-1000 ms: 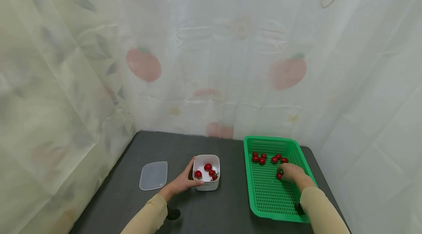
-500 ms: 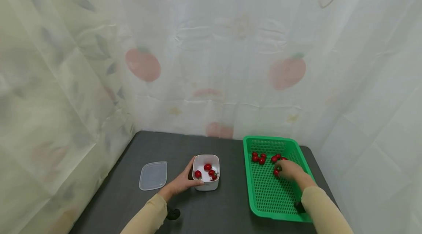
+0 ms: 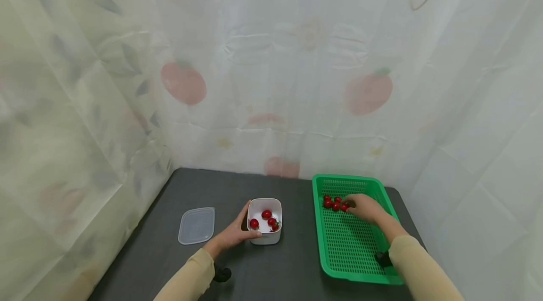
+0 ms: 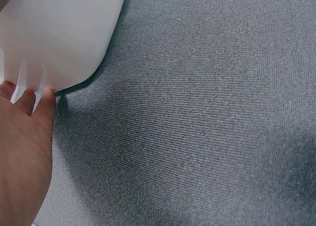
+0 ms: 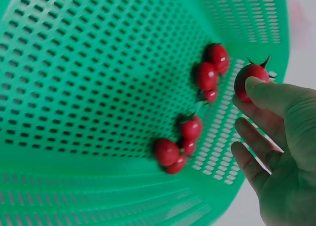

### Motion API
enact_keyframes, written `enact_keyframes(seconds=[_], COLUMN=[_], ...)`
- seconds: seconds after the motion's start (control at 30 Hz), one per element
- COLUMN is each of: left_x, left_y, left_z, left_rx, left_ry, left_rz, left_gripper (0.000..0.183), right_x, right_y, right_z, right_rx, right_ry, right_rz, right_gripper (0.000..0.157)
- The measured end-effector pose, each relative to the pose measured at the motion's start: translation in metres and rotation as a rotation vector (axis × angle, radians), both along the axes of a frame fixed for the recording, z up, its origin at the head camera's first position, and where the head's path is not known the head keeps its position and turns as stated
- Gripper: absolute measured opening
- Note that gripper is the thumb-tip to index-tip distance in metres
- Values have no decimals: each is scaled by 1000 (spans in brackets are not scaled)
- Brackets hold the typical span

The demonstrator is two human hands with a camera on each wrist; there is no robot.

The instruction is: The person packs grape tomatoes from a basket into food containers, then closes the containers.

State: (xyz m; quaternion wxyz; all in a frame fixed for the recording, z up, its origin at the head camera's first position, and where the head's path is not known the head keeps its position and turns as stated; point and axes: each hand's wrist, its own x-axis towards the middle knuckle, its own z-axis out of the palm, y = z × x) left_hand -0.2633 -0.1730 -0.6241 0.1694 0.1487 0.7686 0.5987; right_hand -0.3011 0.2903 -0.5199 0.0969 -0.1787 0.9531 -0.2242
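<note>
Red cherry tomato (image 5: pixel 247 73) is pinched over green basket (image 3: pixel 345 244) by right hand (image 3: pixel 365 207); white container (image 3: pixel 266 239), well to the tomato's left, is gripped by left hand (image 3: pixel 231 235), the nearer one.

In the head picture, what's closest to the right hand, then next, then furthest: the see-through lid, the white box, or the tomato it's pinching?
From the right hand:
1. Tomato: pinched in its fingers.
2. White box: off to its left, mid-table.
3. See-through lid: left of the box, farthest away.
</note>
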Motion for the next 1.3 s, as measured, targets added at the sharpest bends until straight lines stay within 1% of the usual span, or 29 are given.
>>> enact_keyframes(seconds=[0.07,0.23,0.33,0.53,0.67,0.93,1.13,1.3], left_x=[-1,-2,-2,-1,0,-1,-2,-1], left_y=[0,0,0,1,2,1,1,0], left_z=[-1,-3,-3,-1,0,-1,-1,-2], left_rx=[-1,5,3,-4,5,22,23,31], left_ry=[2,5,2,-4,-3,2,8,11], left_rz=[1,2,5,8,1,-12,-5,-6], left_gripper=[115,115,115,116,116,117,120,119], right_x=[0,-1,-1,-2,-3,-6,-6,-6], right_y=[-5,-18,-26,-45,-57,-86,-105,-118], right_z=[5,15,20,27,28,28,31,30], right_rx=[-13,-17,-19,-46,-50,-34,-55,-62], right_ry=[3,45,68,77,95,96,90,91], right_rz=[3,56,88,122,167,194,219,235], right_gripper=[32,33,31,30,30,30,29,28])
